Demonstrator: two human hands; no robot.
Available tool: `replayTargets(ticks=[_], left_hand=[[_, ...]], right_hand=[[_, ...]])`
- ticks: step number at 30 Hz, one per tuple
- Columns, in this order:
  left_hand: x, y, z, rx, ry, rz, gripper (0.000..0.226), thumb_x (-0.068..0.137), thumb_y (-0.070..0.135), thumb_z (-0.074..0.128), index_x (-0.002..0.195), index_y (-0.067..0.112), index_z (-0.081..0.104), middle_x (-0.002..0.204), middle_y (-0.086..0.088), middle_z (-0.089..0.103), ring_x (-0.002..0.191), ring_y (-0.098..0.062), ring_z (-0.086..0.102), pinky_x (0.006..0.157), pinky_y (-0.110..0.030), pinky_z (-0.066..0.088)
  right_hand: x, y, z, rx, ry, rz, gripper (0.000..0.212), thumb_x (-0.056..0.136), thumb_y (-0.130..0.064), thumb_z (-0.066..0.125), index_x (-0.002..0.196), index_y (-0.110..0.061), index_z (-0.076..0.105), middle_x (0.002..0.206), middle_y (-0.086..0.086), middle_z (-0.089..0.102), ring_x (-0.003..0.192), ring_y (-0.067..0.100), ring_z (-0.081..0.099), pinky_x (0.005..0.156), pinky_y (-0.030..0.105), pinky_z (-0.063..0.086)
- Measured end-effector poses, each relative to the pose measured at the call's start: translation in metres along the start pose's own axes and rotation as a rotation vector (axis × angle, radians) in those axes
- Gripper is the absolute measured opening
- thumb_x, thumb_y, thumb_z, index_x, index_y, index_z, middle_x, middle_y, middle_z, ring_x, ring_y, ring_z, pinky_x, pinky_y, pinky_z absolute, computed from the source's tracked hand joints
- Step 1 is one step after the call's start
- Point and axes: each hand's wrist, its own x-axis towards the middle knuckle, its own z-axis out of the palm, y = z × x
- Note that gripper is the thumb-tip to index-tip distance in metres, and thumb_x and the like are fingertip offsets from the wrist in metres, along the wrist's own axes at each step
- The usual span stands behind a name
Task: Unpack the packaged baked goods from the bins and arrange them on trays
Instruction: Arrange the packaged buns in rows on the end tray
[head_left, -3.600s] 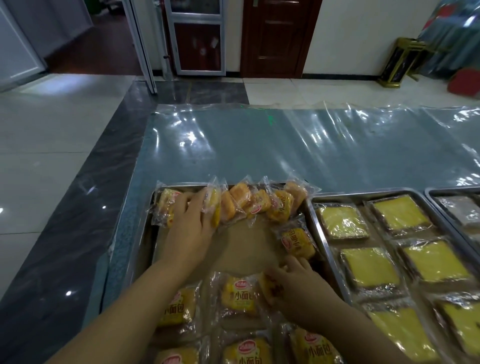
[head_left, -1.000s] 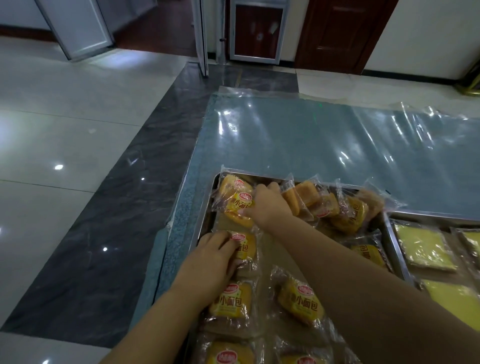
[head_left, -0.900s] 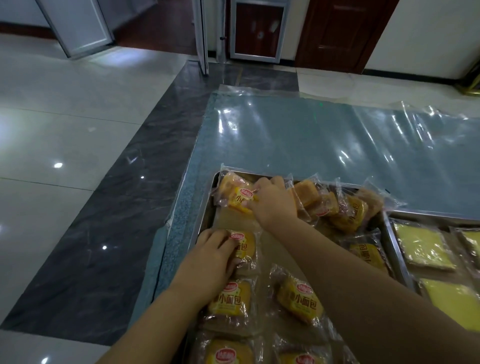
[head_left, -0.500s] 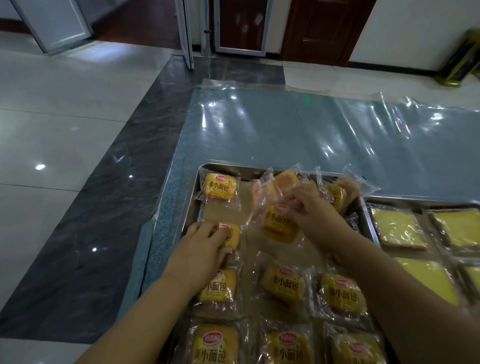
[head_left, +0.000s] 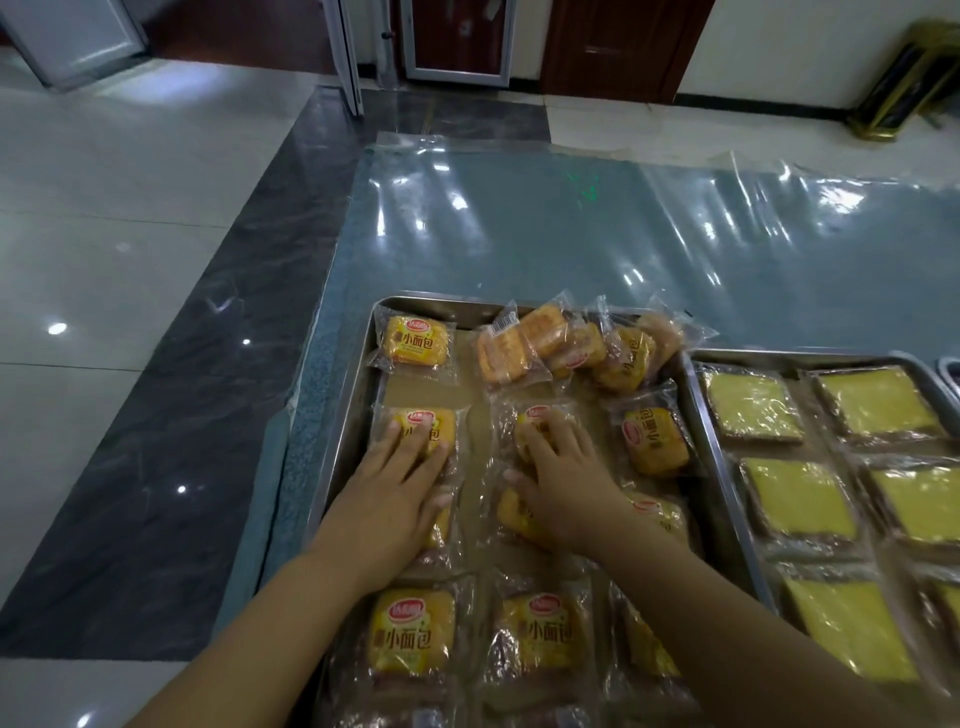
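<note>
The worktop (head_left: 571, 244) carries a steel tray (head_left: 340, 415) under both hands, partly gridded with wrapped small breads. The step in hand looks like settling packets into rows. The left hand (head_left: 395, 499) lies flat and open on one bread packet (head_left: 423, 431); the right hand (head_left: 558, 478) presses another (head_left: 535, 421), fingers spread. Next, the loose heap (head_left: 576, 348) just beyond the fingertips likely needs spreading into the bare patch ahead.

Both forearms reach forward, left hand (head_left: 397, 491) and right hand (head_left: 563, 480) apparently pressing flat, fingers spread.
</note>
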Motion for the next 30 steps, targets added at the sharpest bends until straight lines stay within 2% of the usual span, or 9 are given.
replayTargets(ticks=[3,6,11,16,21,24,26,30], left_hand=[[-0.002,0.002,0.002,0.044,-0.034,-0.010,0.068,0.082,0.061,-0.004,0.143,0.030,-0.006,0.151,0.007,-0.020,0.139,-0.019,-0.025,0.114,-0.035,-0.007],[-0.005,0.003,0.002,0.060,-0.033,-0.022,0.064,0.090,0.057,0.006,0.146,0.028,-0.004,0.150,0.007,-0.021,0.137,-0.018,-0.027,0.112,-0.033,-0.010],[-0.012,0.005,0.001,0.042,-0.058,-0.037,0.061,0.095,0.053,0.018,0.148,0.027,0.005,0.157,0.004,-0.011,0.139,-0.017,-0.022,0.112,-0.033,-0.006],[-0.014,0.009,-0.004,0.006,-0.055,-0.050,0.058,0.095,0.051,0.025,0.147,0.028,0.016,0.158,0.003,0.000,0.144,-0.020,-0.009,0.115,-0.038,0.006],[-0.009,0.021,-0.019,-0.024,0.109,-0.005,0.045,0.091,0.042,0.047,0.132,0.024,0.047,0.144,-0.002,0.036,0.135,-0.022,0.027,0.110,-0.038,0.027],[0.000,0.032,-0.025,-0.054,0.165,0.018,0.038,0.089,0.037,0.053,0.123,0.020,0.054,0.133,-0.002,0.046,0.124,-0.021,0.039,0.103,-0.037,0.035],[0.007,0.042,-0.025,-0.069,0.175,0.042,0.036,0.089,0.034,0.055,0.122,0.019,0.056,0.128,-0.001,0.050,0.120,-0.020,0.042,0.100,-0.035,0.037],[0.021,0.060,-0.018,-0.094,0.161,0.129,0.032,0.090,0.033,0.054,0.120,0.021,0.058,0.125,0.002,0.052,0.119,-0.017,0.042,0.098,-0.028,0.034]], right_hand=[[-0.003,-0.002,0.017,0.011,-0.041,-0.013,0.065,0.097,-0.050,0.026,0.150,-0.025,-0.003,0.157,0.004,-0.018,0.141,0.027,-0.023,0.113,0.043,-0.010],[-0.005,-0.007,0.023,0.046,-0.058,-0.051,0.064,0.099,-0.043,0.029,0.150,-0.025,-0.005,0.156,0.004,-0.021,0.140,0.027,-0.026,0.112,0.044,-0.012],[-0.016,-0.009,0.028,0.044,-0.048,-0.079,0.059,0.099,-0.040,0.028,0.149,-0.027,-0.001,0.157,0.001,-0.018,0.141,0.026,-0.021,0.113,0.047,-0.006],[-0.025,-0.012,0.020,0.045,-0.013,-0.058,0.058,0.097,-0.047,0.031,0.148,-0.028,0.012,0.158,0.002,-0.002,0.142,0.029,-0.006,0.113,0.051,0.004],[-0.031,0.000,-0.010,0.078,0.241,0.019,0.050,0.093,-0.040,0.046,0.139,-0.024,0.033,0.147,0.004,0.029,0.134,0.028,0.018,0.108,0.044,0.023],[-0.033,0.025,-0.025,0.040,0.414,0.137,0.041,0.091,-0.033,0.049,0.128,-0.018,0.044,0.139,0.010,0.040,0.127,0.031,0.029,0.104,0.043,0.029],[-0.033,0.043,-0.035,0.008,0.435,0.256,0.045,0.089,-0.033,0.052,0.130,-0.016,0.043,0.138,0.013,0.039,0.124,0.033,0.032,0.101,0.044,0.032],[-0.029,0.072,-0.047,-0.035,0.319,0.392,0.054,0.092,-0.037,0.050,0.138,-0.020,0.029,0.144,0.016,0.031,0.127,0.037,0.031,0.100,0.049,0.035]])
